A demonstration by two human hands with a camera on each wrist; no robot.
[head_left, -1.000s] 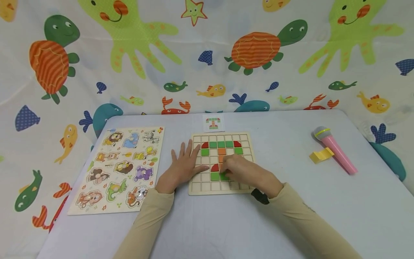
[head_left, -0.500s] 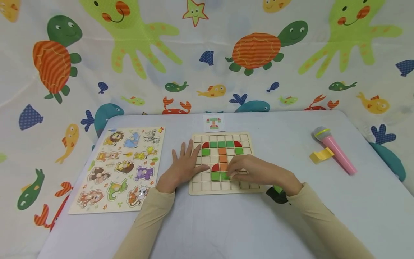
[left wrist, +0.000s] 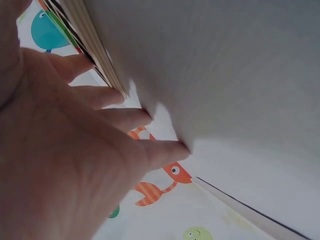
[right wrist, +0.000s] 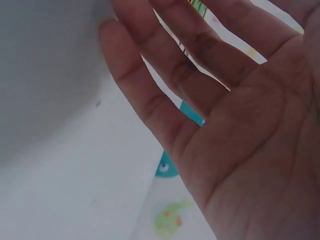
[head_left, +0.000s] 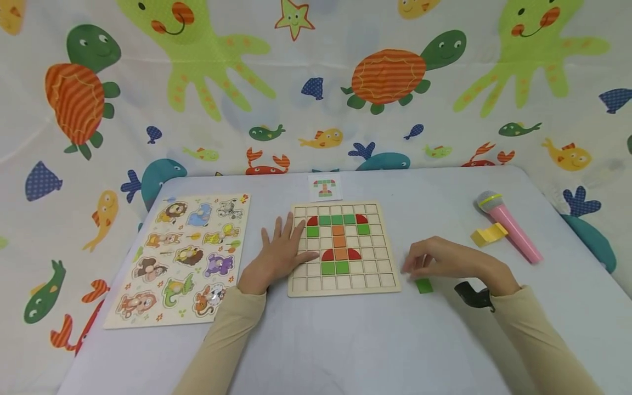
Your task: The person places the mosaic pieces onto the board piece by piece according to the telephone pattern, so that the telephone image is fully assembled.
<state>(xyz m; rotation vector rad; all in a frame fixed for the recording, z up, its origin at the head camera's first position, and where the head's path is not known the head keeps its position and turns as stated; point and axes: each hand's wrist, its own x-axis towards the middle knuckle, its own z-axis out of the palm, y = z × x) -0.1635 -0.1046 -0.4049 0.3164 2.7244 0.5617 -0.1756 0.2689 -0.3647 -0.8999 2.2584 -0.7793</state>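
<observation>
A wooden grid board [head_left: 365, 282] lies mid-table. It bears green square tiles [head_left: 328, 267], orange square tiles [head_left: 338, 241] and red quarter-round tiles [head_left: 354, 254]. My left hand [head_left: 278, 255] rests at the board's left edge with fingers spread, its thumb reaching over the grid; straight fingers [left wrist: 165, 152] show in the left wrist view. To the right of the board, my right hand [head_left: 444, 259] hovers low with loosely bent fingers. A loose green square tile [head_left: 423, 285] lies just under it. No held piece is visible in the right wrist view, where some fingertips are cut off.
At the left lies an animal puzzle board [head_left: 182, 258]. A small pattern card [head_left: 325, 188] sits behind the grid board. On the right are a pink toy microphone [head_left: 515, 230] and a yellow block [head_left: 489, 235]. A printed sea-animal cloth [head_left: 276, 109] hangs behind the table.
My right hand has left the board and moved right, over the loose green tile. A red quarter-round tile now shows right of the lowest orange tile. My left hand has stayed put.
</observation>
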